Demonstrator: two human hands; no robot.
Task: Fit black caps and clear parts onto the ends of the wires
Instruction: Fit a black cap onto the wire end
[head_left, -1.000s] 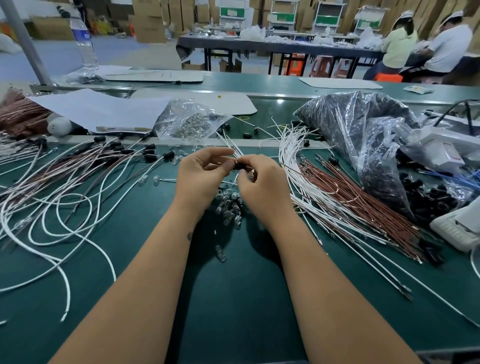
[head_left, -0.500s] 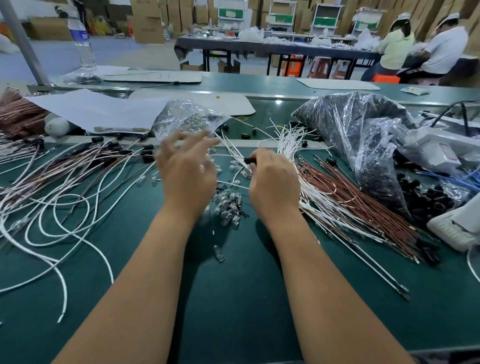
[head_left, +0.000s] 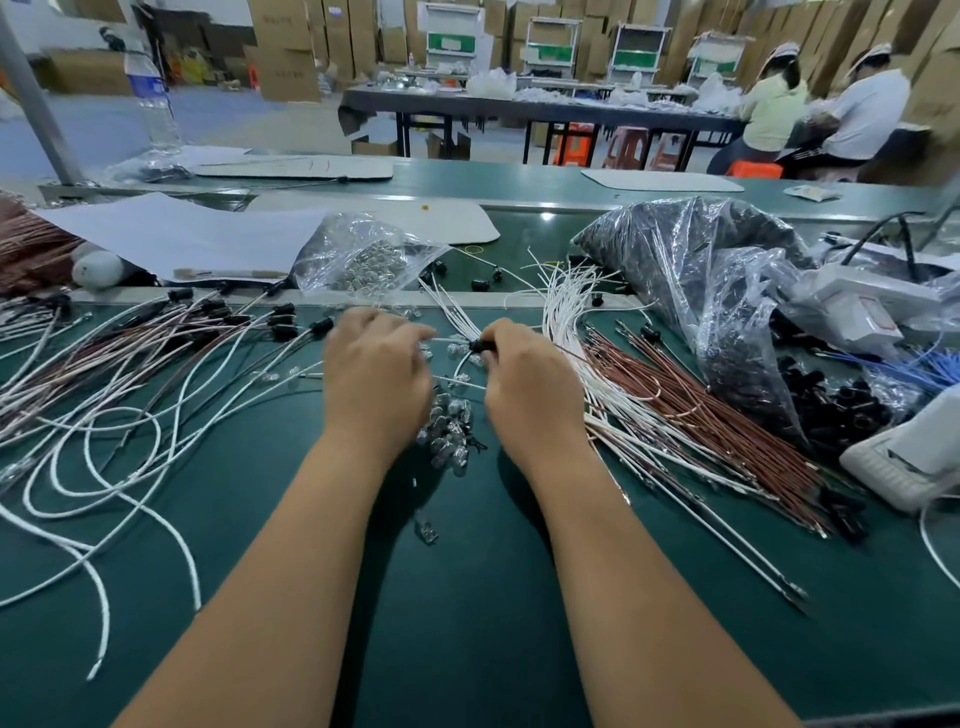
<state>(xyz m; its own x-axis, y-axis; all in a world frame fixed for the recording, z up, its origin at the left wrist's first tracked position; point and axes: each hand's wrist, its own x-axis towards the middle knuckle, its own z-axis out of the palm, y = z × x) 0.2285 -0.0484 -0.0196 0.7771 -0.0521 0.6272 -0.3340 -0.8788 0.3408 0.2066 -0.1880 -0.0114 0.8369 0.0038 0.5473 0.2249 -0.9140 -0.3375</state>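
At twelve o'clock on the worktop (head_left: 467, 623), right hand (head_left: 530, 379) pinches a black cap (head_left: 477, 345); left hand (head_left: 374, 374) blurred, its grasp untellable; best steady the wire (head_left: 451, 339) before pushing.

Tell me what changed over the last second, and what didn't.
The left hand let go of the shared work, swung up and left, and has now come back toward the black cap, fingers curled. The right hand kept pinching the cap on its white wire. The clear parts stayed put.
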